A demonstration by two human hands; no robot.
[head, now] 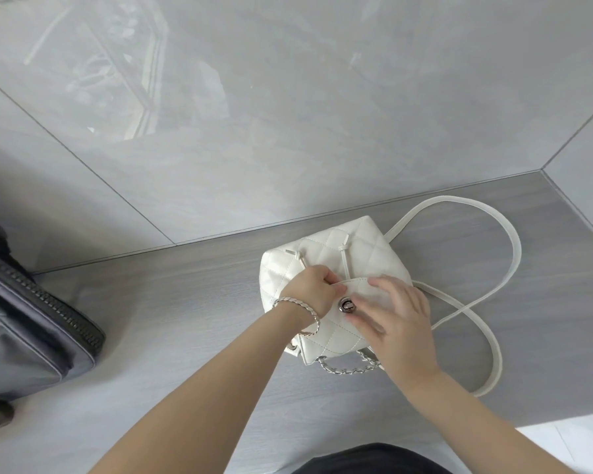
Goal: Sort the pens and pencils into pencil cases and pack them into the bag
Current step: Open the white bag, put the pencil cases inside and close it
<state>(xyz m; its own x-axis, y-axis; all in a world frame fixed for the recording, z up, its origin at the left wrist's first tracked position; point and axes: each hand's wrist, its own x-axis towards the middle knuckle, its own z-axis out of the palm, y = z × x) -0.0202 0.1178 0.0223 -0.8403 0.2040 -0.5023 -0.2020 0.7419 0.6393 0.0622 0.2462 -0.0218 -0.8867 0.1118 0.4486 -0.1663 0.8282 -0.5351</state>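
A small white quilted bag (360,254) lies on the grey wooden tabletop (185,319), against the wall. Its flap (336,333) with a silver clasp (347,306) is folded toward me. My left hand (314,289), with a braided bracelet on the wrist, pinches the flap's edge near the drawstring opening. My right hand (396,313) rests with spread fingers on the flap, beside the clasp. White straps (507,268) loop out to the right, and a silver chain (350,366) hangs at the bag's near end. No pens, pencils or pencil cases are visible.
A dark grey zippered bag (31,319) sits at the table's left edge. Glossy grey wall tiles (288,97) rise behind the table. The table ends at the lower right, over a white floor (562,446).
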